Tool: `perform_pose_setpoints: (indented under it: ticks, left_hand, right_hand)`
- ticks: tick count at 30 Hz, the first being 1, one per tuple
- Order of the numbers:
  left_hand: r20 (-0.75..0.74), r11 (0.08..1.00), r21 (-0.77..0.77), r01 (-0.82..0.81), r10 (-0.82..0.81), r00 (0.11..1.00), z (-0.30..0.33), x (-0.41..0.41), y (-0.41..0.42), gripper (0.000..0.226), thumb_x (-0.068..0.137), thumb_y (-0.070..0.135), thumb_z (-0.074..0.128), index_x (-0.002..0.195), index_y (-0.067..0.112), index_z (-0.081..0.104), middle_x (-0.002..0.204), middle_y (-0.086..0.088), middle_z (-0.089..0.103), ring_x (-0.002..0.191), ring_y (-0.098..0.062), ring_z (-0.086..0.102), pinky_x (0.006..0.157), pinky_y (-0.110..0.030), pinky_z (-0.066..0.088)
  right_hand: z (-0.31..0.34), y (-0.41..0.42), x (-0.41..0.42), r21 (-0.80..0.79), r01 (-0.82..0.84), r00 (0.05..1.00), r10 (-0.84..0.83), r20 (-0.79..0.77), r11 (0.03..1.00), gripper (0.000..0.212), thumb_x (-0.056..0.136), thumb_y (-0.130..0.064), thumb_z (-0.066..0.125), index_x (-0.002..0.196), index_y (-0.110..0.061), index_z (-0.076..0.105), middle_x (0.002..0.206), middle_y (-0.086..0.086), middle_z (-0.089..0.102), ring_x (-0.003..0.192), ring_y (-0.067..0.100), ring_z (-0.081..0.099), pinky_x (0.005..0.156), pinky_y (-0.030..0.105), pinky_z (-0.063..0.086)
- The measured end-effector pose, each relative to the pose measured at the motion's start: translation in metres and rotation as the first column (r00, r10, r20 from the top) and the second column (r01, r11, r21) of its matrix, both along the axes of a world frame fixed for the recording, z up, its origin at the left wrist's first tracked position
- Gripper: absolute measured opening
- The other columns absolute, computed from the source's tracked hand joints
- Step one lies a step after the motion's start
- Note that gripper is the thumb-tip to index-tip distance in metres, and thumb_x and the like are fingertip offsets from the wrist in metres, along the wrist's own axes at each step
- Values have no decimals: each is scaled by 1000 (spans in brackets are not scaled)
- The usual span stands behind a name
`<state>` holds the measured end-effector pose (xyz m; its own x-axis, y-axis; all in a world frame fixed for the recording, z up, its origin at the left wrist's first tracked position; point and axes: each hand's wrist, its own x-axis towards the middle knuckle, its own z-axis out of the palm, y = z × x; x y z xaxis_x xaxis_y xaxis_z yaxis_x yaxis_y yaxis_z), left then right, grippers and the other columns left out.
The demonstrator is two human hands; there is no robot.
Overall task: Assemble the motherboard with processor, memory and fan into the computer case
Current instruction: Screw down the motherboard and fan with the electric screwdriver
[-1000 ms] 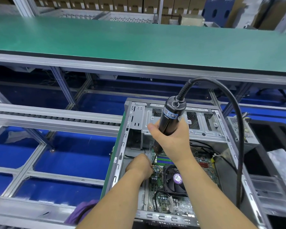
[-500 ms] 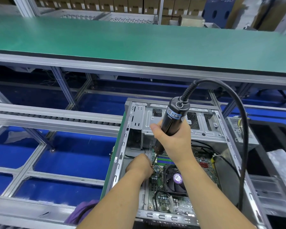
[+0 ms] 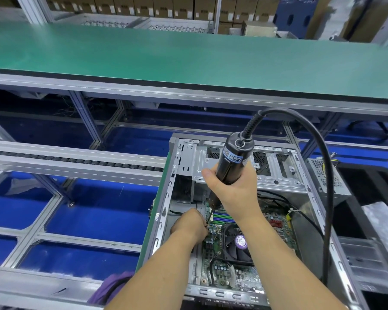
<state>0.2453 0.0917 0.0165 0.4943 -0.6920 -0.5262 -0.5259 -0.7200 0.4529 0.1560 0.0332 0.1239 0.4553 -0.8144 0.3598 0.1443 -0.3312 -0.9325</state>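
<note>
The motherboard lies flat inside the open computer case, which sits at the lower right of the view, its open side facing up. On the board a black fan with a purple round label at its hub sits near the middle, and green memory slots run just beyond it, toward the far end of the case. Thin coloured wires gather at the board's left edge, beside the fan.

The right hand holds a black electric screwdriver in a full grip, fingers and thumb wrapped round the barrel. The tool stands tilted, top leaning away to the right, and its thin bit points down to the board's left edge near the memory. A thick black cable loops from the tool's top, arches over the case and drops along its right side.

The left hand reaches down into the case, knuckles up, fingertips at the wires by the bit's tip; its grip is hidden under the back of the hand, so I cannot tell whether it pinches anything.

The case stands on a roller conveyor with a grey metal frame over blue flooring. Beyond it stretches a long green table, and cardboard boxes line the shelves behind. A grey power supply sits just right of the case.
</note>
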Motion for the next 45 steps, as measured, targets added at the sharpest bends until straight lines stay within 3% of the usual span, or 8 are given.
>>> perform_pose_setpoints:
  ticks: [5, 10, 18, 27, 34, 36, 40, 45]
  left_hand:
    - [-11, 1000, -6, 7, -7, 1000, -1, 1, 0, 17, 91, 18, 66, 107, 14, 64, 103, -5, 71, 94, -24, 68, 85, -38, 58]
    - [-22, 1000, -19, 7, -7, 1000, -2, 1, 0, 9, 90, 18, 66, 97, 16, 61, 102, -5, 71, 94, -24, 68, 84, -38, 58]
    - [-45, 998, -43, 36, -38, 998, -2, 2, 1, 7, 89, 13, 63, 84, 11, 59, 98, -14, 71, 93, -31, 68, 81, -41, 59]
    - [-52, 999, -30, 28, -29, 998, -8, 4, 0, 16, 90, 14, 63, 106, 8, 64, 104, -12, 70, 95, -30, 68, 82, -42, 59]
    - [-1, 995, -5, 104, -104, 995, -6, 3, -1, 8, 91, 11, 58, 87, 8, 52, 108, -21, 69, 104, -34, 65, 83, -39, 54]
    - [-14, 995, -14, 95, -95, 995, -7, 3, -1, 11, 92, 11, 59, 86, 5, 52, 108, -23, 67, 104, -36, 64, 83, -40, 55]
    - [-38, 1000, -8, 17, -17, 999, -10, 5, -2, 21, 92, 17, 64, 111, 10, 59, 108, -9, 69, 99, -27, 67, 86, -40, 58]
    - [24, 999, -17, 29, -28, 999, -9, 1, -1, 16, 87, 14, 63, 101, 15, 70, 99, -3, 71, 94, -23, 67, 87, -37, 57]
  right_hand:
    - [-2, -1, 0, 7, -14, 1000, 14, 3, 1000, 50, 73, -40, 78, 82, 4, 56, 71, 18, 58, 66, 33, 57, 63, 33, 52]
    - [-4, 0, 1, 7, -72, 997, 72, -37, 997, 45, 74, -39, 77, 80, 1, 58, 68, 9, 58, 62, 13, 56, 61, 22, 49]
    - [-2, 8, 4, -53, -97, 993, 92, -79, 994, 41, 72, -38, 75, 74, -2, 54, 67, 14, 57, 62, 29, 54, 57, 32, 47]
    - [-4, 5, 3, -32, -100, 992, 97, -82, 994, 41, 73, -37, 76, 75, -2, 54, 67, 14, 57, 62, 32, 55, 57, 37, 49]
    - [-7, 5, 4, -57, -105, 989, 98, -113, 993, 42, 73, -39, 75, 74, -1, 56, 67, 13, 59, 63, 31, 56, 60, 41, 51]
    - [-7, 5, 3, -47, -116, 987, 110, -116, 992, 41, 72, -38, 76, 74, -3, 56, 67, 14, 59, 63, 31, 56, 60, 40, 50]
    - [-4, 3, 0, 26, -126, 988, 128, -86, 992, 45, 70, -39, 79, 80, -1, 56, 72, 18, 57, 62, 20, 55, 61, 34, 51]
    - [2, 1, -11, 60, 12, 1000, -12, 1, 998, 56, 66, -42, 79, 82, 6, 56, 67, 11, 60, 63, 14, 58, 63, 25, 52]
